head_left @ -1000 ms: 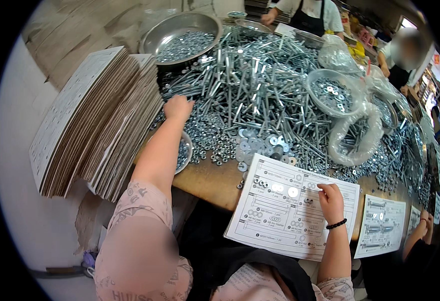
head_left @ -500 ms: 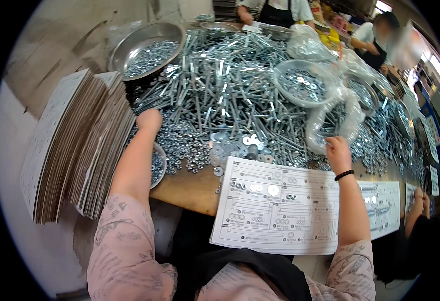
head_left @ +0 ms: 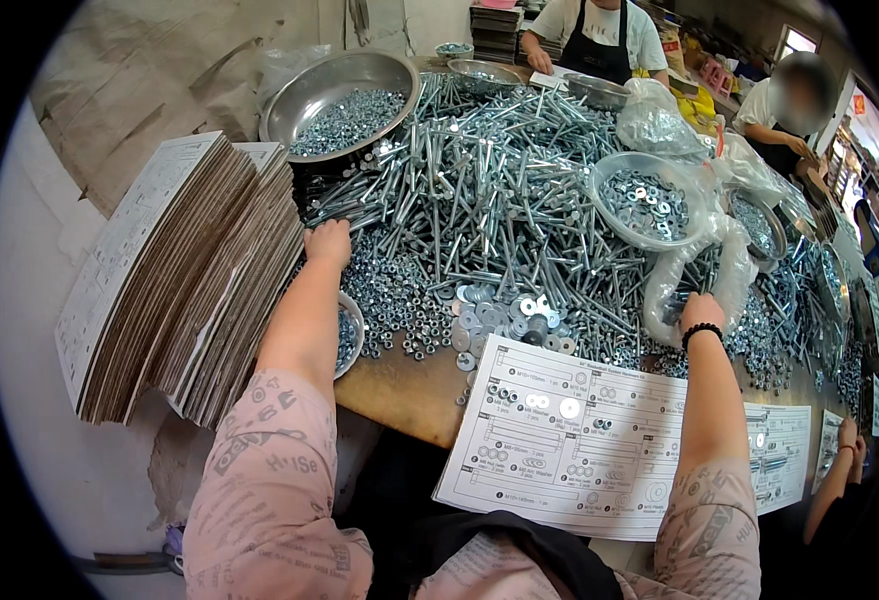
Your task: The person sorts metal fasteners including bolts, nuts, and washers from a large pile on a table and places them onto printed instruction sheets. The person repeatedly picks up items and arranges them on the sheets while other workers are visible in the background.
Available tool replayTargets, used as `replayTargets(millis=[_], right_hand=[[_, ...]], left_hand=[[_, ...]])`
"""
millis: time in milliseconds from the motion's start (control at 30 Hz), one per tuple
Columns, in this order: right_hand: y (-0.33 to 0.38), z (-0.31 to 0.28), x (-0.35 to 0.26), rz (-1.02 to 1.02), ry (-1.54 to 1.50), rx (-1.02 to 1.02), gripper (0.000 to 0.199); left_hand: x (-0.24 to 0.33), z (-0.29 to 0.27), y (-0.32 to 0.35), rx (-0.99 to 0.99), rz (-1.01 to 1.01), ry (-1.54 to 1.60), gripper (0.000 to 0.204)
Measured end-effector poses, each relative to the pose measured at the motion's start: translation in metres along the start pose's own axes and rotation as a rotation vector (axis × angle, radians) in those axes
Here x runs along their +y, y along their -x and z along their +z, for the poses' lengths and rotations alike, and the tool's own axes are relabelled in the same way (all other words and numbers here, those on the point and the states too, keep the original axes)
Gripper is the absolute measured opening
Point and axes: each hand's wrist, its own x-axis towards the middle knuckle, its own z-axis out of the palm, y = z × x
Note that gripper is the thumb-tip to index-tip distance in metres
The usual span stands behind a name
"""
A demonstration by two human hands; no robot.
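My left hand is at the left edge of a heap of long silver bolts, its fingers curled down where the bolts meet loose nuts. What it grips, if anything, is hidden. My right hand dips into the opening of a clear plastic bag that rings more bolts; its fingers bend downward and their tips are out of sight. Between my arms lies a printed sheet with hardware outlines. Several nuts, a large flat washer and smaller washers rest on it.
Stacked printed cards stand at the left. A steel bowl of nuts sits behind, and a plastic tub of washers at right. Flat washers lie before the bolts. Other people work across the table; another person's hands show at far right.
The whole view has shifted, so the table sits farther right and lower. My right hand has lowered its fingers into the bag's opening. My left hand stays at about the same spot.
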Motion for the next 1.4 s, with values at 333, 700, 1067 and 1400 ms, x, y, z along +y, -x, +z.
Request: replayTargets(millis=[333, 700, 1067, 1400], right_hand=[[0.016, -0.02, 0.01, -0.196, -0.399, 0.189, 0.019], [0.112, -0.066, -0.043, -0.509, -1.442, 0.309, 0.017], [0.168, -0.027, -0.165, -0.89, -0.716, 0.084, 0.027], [0.154, -0.03, -0.097, -0.637, -0.8, -0.016, 0.012]], left_hand=[[-0.012, -0.02, 0.024, 0.037, 0.074, 0.168, 0.022], [-0.032, -0.056, 0.062, 0.337, 0.039, 1.05, 0.02], [0.073, -0.084, 0.15, 0.255, 0.437, 0.978, 0.023], [0.147, -0.024, 0.178, -0.181, 0.671, 0.67, 0.021]])
